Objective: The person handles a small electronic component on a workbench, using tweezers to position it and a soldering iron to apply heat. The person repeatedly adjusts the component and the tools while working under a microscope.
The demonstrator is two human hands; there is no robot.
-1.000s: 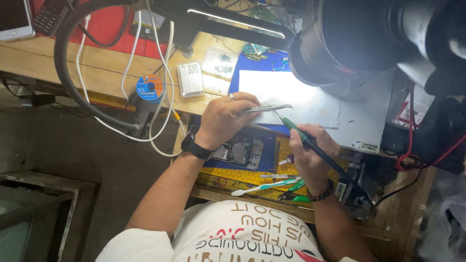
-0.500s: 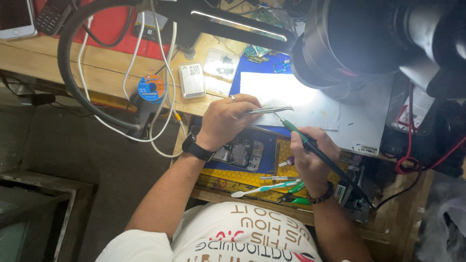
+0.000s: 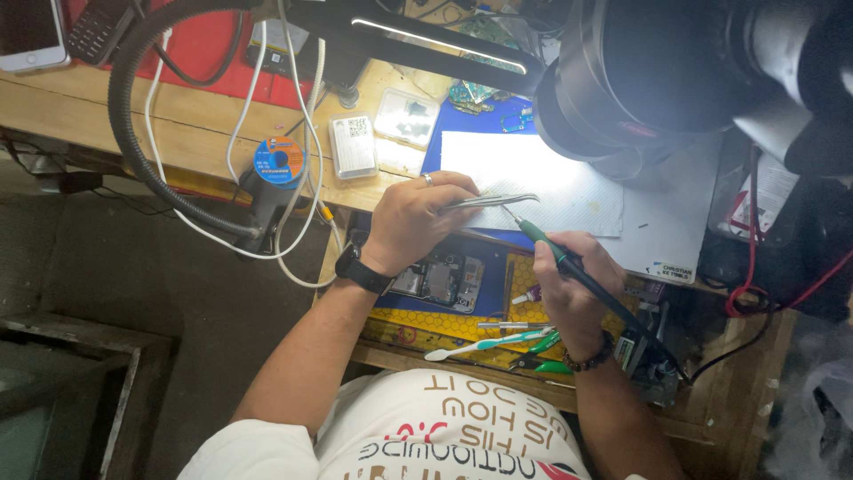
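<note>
My left hand [image 3: 410,220] grips metal tweezers [image 3: 493,202], whose tips point right over a white sheet [image 3: 569,191]. My right hand [image 3: 573,289] holds a soldering iron [image 3: 555,253] with a green and black handle; its tip points up-left and meets the tweezers' tips. An opened phone [image 3: 440,280] with bare circuitry lies on a blue mat [image 3: 496,284] just below my left hand. A black watch sits on my left wrist and a bead bracelet on my right.
A large black microscope head [image 3: 657,71] hangs over the bench at upper right. A solder spool [image 3: 278,162], white cables [image 3: 293,133], a black hose [image 3: 133,133] and small clear boxes [image 3: 353,145] lie left. A toothbrush [image 3: 484,345] and green tools lie near the front edge.
Both hands stay nearly in place with the tweezers and iron tip together; only a slight shift of the view.
</note>
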